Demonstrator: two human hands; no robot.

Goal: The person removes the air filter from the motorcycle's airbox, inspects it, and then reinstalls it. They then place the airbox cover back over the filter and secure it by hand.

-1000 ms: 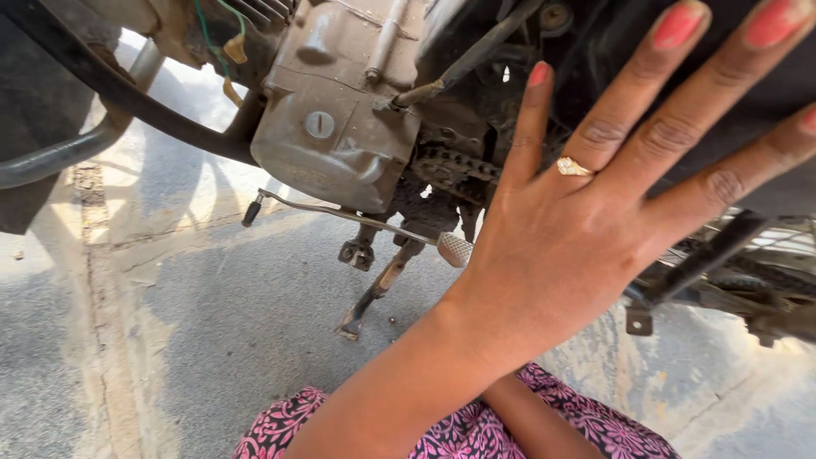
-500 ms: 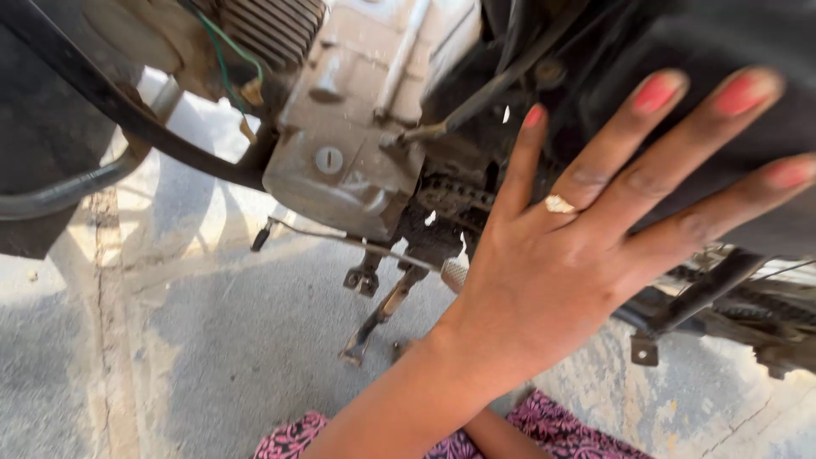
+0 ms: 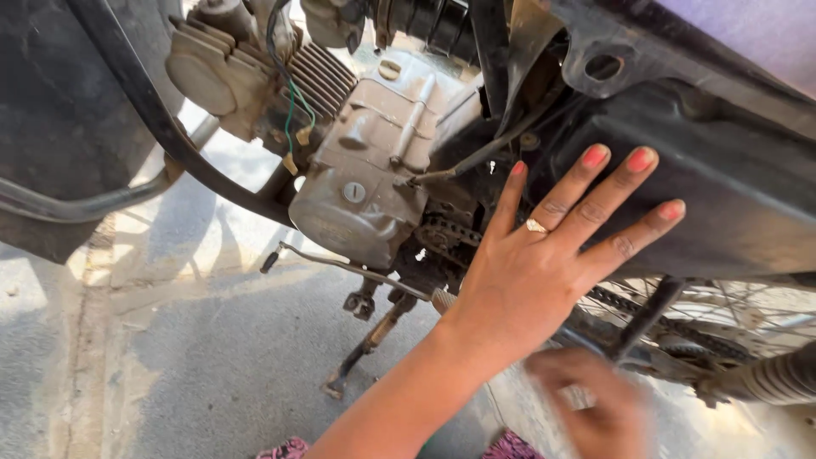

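Fingers point(image 3: 595, 183) spread wide and grasping nothing, the left hand point(image 3: 544, 263) lies flat against the dark side panel point(image 3: 731, 212) of a motorcycle, right of its grey engine casing point(image 3: 365, 195). The right hand point(image 3: 595, 408), a blur at the near edge, hovers by the drive chain point(image 3: 612, 302); its grip cannot be told. A side stand point(image 3: 365, 348) rests on concrete.

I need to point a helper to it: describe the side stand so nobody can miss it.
Start at the grey engine in the frame's middle. Below it, the side stand slants down-left to the concrete. Unlike the thin lever above, it alone touches the ground.
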